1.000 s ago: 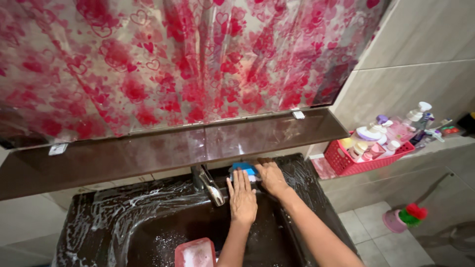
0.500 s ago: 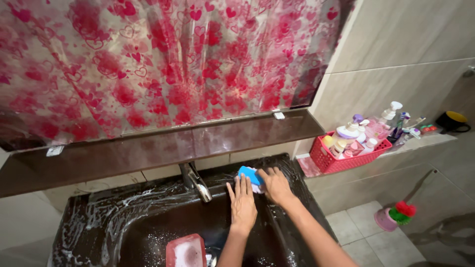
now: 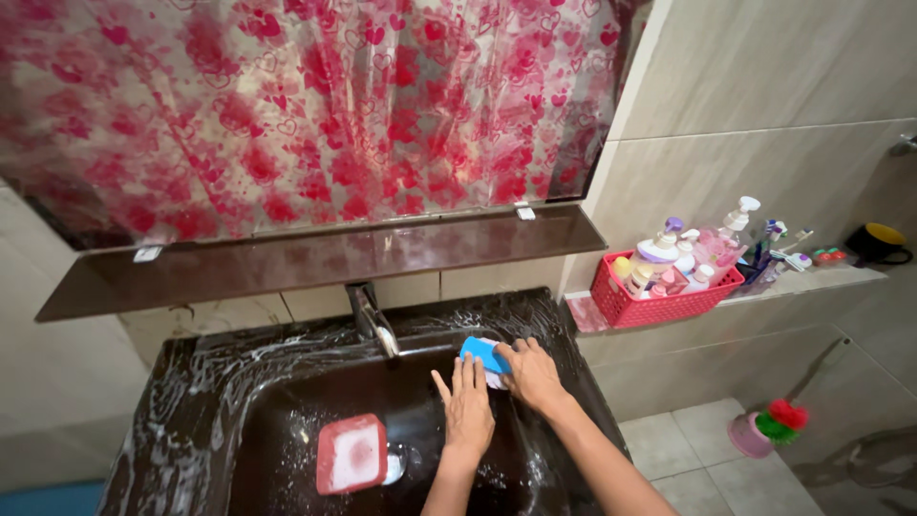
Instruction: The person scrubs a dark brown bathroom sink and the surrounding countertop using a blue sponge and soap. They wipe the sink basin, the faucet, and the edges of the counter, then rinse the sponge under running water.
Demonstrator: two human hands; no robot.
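My right hand [image 3: 531, 376] grips a blue scrubbing brush [image 3: 484, 354] and presses it against the back right inner wall of a dark brown sink [image 3: 239, 382] streaked with soap foam. My left hand [image 3: 466, 407] lies flat, fingers spread, on the sink wall just left of the brush. A chrome tap [image 3: 373, 320] stands behind and to the left of both hands. A pink rectangular soap dish [image 3: 351, 453] with foam on it sits in the basin, left of my left arm.
A dark shelf [image 3: 315, 260] runs above the sink under a mirror covered with red heart-patterned plastic [image 3: 315, 105]. A red basket of bottles [image 3: 664, 287] and a black mug [image 3: 879, 244] sit on the tiled ledge at right. A toilet brush holder [image 3: 764, 428] stands on the floor.
The view has shifted, so sink and hands sit lower and more central. The brush and my right hand have slid slightly along the sink's back wall; my left hand stays flat beside them.
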